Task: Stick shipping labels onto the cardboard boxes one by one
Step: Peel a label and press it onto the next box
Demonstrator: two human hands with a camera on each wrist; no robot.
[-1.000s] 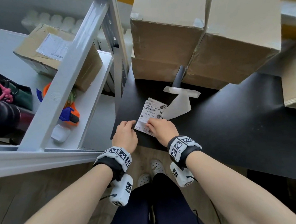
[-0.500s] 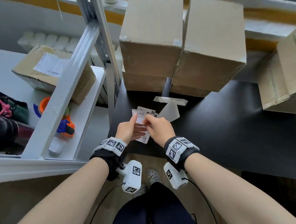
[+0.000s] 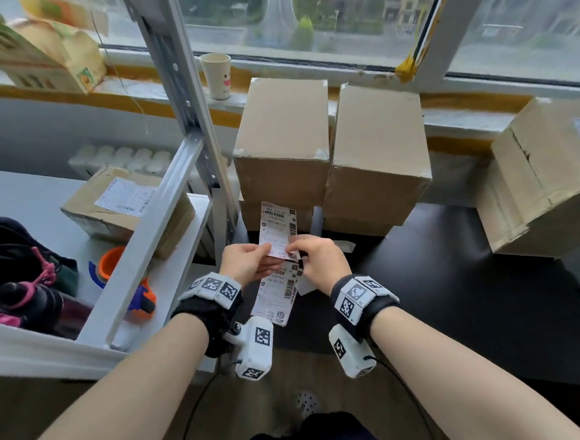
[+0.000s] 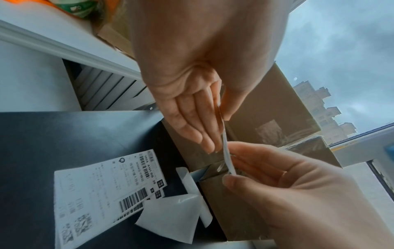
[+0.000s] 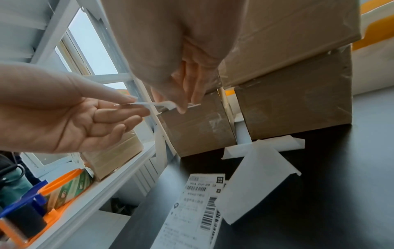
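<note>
at the centre of the head view, the left hand (image 3: 247, 262) and right hand (image 3: 318, 255) pinch a shipping label (image 3: 277, 229) by its lower edge, fingers narrow, above the black table (image 3: 458, 294). more labels (image 3: 275, 294) lie below; cardboard boxes (image 3: 283, 144) stand behind, centre frame.

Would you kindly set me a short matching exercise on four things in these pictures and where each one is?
Things:
1. paper cup
2. held shipping label
3. loose shipping labels
4. orange tape dispenser

Places:
A. flat on the black table
B. on the white shelf
C. pinched between both hands
D. on the window sill

Pairs: 1-D, 2-C, 3-A, 4-B
</note>
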